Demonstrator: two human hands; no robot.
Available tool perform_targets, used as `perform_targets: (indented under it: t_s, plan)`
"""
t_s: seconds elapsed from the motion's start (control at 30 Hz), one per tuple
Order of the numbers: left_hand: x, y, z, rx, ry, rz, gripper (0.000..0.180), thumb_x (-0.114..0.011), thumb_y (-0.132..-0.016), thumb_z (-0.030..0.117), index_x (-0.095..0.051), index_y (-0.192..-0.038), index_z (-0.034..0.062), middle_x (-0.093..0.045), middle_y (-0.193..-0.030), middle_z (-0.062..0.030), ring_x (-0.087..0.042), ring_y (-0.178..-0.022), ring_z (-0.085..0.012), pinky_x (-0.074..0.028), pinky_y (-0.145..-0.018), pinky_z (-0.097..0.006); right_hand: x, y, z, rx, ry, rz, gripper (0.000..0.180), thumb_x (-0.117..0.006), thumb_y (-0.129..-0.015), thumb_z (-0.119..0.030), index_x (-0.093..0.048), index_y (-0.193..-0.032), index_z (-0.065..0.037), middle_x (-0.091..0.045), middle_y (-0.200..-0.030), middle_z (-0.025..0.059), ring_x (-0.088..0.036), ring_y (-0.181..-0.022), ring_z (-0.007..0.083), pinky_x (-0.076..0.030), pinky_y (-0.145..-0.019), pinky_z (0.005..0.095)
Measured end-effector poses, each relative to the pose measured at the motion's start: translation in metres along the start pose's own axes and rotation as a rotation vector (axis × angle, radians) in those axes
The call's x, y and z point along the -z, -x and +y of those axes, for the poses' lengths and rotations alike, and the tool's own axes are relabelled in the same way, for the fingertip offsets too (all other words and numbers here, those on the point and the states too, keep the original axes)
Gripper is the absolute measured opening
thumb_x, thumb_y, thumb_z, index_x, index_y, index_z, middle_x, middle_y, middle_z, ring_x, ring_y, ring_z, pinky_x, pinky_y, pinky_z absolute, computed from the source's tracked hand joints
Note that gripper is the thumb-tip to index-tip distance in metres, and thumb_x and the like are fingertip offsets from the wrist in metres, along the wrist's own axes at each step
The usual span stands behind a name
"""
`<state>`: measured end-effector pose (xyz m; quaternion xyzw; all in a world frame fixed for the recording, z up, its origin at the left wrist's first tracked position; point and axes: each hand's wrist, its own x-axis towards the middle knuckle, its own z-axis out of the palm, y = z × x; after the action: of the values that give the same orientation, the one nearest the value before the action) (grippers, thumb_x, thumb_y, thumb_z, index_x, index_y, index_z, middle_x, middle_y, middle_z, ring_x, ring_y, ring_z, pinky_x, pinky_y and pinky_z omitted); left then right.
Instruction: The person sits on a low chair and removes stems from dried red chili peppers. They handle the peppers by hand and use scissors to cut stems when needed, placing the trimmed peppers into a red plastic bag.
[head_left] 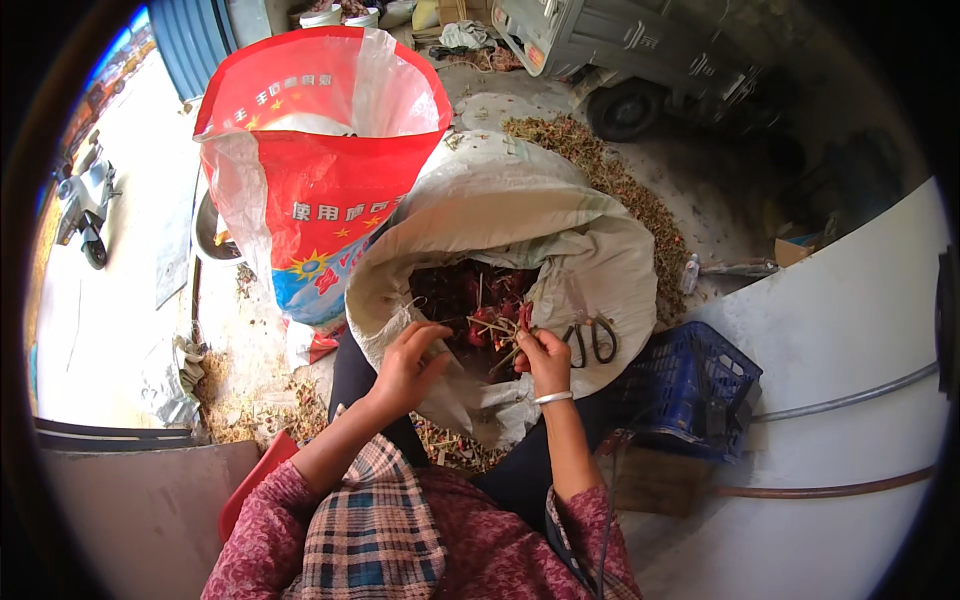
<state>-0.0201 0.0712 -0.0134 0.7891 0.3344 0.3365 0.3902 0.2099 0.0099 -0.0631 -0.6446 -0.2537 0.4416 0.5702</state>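
A white woven sack (500,215) with a rolled-down rim stands open before me, with dark red dried chili peppers (455,290) inside. Over its mouth, my right hand (545,362) pinches a small bunch of red chili peppers (500,325) by their pale stems. My left hand (408,368) is at the near left of the sack's mouth, fingers apart and nothing visible in them. A pair of scissors (603,341) with black handles rests on the sack's rim, just right of my right hand.
A tall red printed bag (330,170) stands open at the left. To the right sits a blue plastic crate (690,385) beside a white wall. Loose stems and scraps (590,160) cover the floor behind the sack. A cargo tricycle (640,60) is parked at the back right.
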Motion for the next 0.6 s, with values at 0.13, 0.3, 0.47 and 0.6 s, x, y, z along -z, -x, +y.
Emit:
perform_targets:
  t_s: [0.13,0.3,0.47,0.6]
  plan:
    - [-0.005,-0.021,0.009,-0.143,-0.124,0.022,0.069,-0.067,-0.075,0.003,-0.037,-0.137,0.0073,-0.054,-0.122,-0.0162,-0.06,-0.073,-0.0268,-0.05,-0.065,-0.032,-0.008,0.019,-0.014,0.033,-0.003,-0.058,0.016,-0.066,-0.088,-0.018,-0.065,-0.084,-0.003,-0.057,-0.059,-0.0002,-0.053,-0.046,0.0072,-0.045,-0.043,0.0207]
    - [-0.014,-0.02,-0.006,0.132,0.244,-0.146,0.06,-0.067,-0.078,0.006,-0.043,-0.134,0.0064,-0.06,-0.116,-0.0171,-0.064,-0.077,-0.0224,-0.051,-0.067,-0.031,-0.017,0.033,-0.023,-0.059,-0.232,-0.091,0.011,-0.066,-0.087,-0.013,-0.067,-0.091,-0.003,-0.059,-0.067,-0.0023,-0.054,-0.048,0.0069,-0.044,-0.042,0.0214]
    - [-0.021,-0.022,-0.025,0.241,0.212,-0.043,0.043,-0.06,-0.085,0.003,-0.051,-0.127,0.0058,-0.065,-0.098,-0.0114,-0.063,-0.071,-0.0149,-0.05,-0.057,-0.027,-0.014,0.026,-0.019,-0.046,-0.342,-0.01,0.012,-0.065,-0.088,-0.011,-0.067,-0.095,-0.002,-0.061,-0.072,-0.0007,-0.054,-0.048,0.0076,-0.045,-0.042,0.0219]
    - [-0.019,-0.021,-0.042,0.319,0.265,0.047,0.042,-0.056,-0.089,0.003,-0.047,-0.129,0.0012,-0.061,-0.109,-0.013,-0.058,-0.062,-0.0113,-0.048,-0.046,-0.024,-0.012,0.024,-0.018,-0.021,-0.372,0.028,0.012,-0.064,-0.089,-0.012,-0.067,-0.095,-0.002,-0.062,-0.071,-0.0003,-0.053,-0.048,0.0064,-0.043,-0.041,0.0211]
